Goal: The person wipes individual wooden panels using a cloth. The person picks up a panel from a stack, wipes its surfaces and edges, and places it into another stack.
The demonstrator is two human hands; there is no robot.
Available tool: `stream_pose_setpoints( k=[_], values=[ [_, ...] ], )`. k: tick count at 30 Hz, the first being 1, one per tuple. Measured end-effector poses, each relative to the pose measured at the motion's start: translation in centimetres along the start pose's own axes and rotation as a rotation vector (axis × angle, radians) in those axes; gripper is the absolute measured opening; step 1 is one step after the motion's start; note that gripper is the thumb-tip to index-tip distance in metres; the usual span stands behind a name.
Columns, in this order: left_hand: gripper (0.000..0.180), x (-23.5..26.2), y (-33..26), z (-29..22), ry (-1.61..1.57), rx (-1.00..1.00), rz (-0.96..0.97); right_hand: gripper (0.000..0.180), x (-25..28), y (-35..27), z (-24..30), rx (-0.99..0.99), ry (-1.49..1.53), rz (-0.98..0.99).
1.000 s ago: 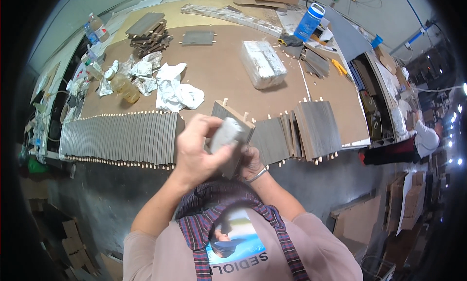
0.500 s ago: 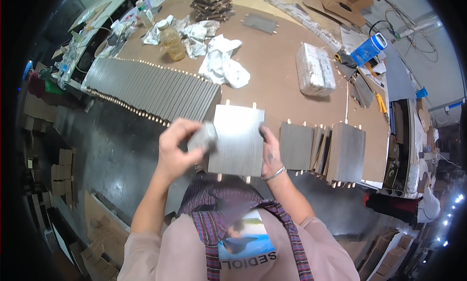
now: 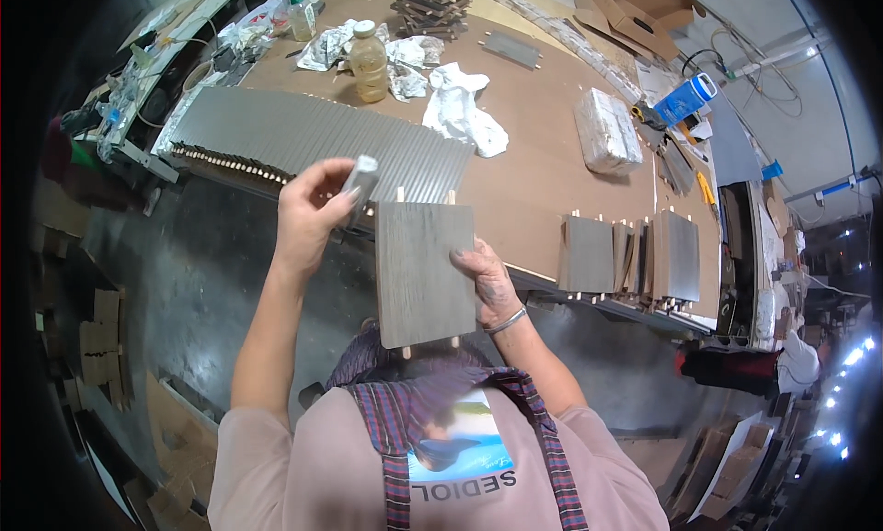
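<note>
My right hand (image 3: 492,287) grips a grey wood-grained board (image 3: 425,274) by its right edge, thumb on its face. Light dowel pegs stick out of the board's top and bottom ends. Up and left of it, my left hand (image 3: 308,205) pinches a small grey block (image 3: 362,182), apart from the board; its exact kind is unclear. Behind that hand, a long row of similar boards (image 3: 303,131) leans edge to edge along the table. To the right, more pegged boards (image 3: 589,253) stand at the table's front edge beside a thicker stack (image 3: 679,255).
On the brown table (image 3: 524,163) lie crumpled white cloths (image 3: 460,113), a bottle of yellowish liquid (image 3: 369,67) and a white wrapped bundle (image 3: 607,134). A board pile (image 3: 432,11) stands at the back. At right are a blue container (image 3: 685,99) and an open cardboard box (image 3: 639,11).
My left hand has moved the block up and away from the board's left edge. The board has shifted left and tilted, and my right thumb now rests on its face. The whole view has shifted.
</note>
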State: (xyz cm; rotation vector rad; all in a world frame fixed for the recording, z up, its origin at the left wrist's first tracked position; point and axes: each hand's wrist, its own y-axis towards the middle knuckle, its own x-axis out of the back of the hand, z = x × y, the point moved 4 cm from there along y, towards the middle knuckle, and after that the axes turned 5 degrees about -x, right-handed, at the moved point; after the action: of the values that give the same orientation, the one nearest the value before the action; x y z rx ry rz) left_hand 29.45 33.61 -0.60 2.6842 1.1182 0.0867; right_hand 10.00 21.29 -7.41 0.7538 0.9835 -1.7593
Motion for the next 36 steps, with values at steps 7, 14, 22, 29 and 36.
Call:
stream_pose_setpoints(
  k=[7, 14, 22, 29, 36],
  values=[
    [0.048, 2.6, -7.5, 2.3, -0.833, 0.310, 0.067, 0.052, -3.6, 4.3, -8.9, 0.116, -0.212, -0.077],
    [0.033, 5.4, -10.7, 5.6, -0.925, 0.487, -0.085, 0.072, -4.8, 4.5, -16.7, -0.072, 0.104, -0.106],
    [0.028, 9.9, -11.2, 7.9, -0.797, 0.383, -0.132, 0.082, -6.2, 4.7, -18.5, -0.100, -0.062, -0.004],
    [0.032, 11.8, -12.4, 4.1, -0.379, 0.107, -0.164, 0.075, -9.5, 6.0, -17.8, -0.173, -0.303, -0.119],
    [0.032, 18.8, -12.8, 7.9, -0.048, 0.131, -0.530, 0.079, -6.8, 7.7, -18.6, -0.213, -0.518, -0.014]
  ],
)
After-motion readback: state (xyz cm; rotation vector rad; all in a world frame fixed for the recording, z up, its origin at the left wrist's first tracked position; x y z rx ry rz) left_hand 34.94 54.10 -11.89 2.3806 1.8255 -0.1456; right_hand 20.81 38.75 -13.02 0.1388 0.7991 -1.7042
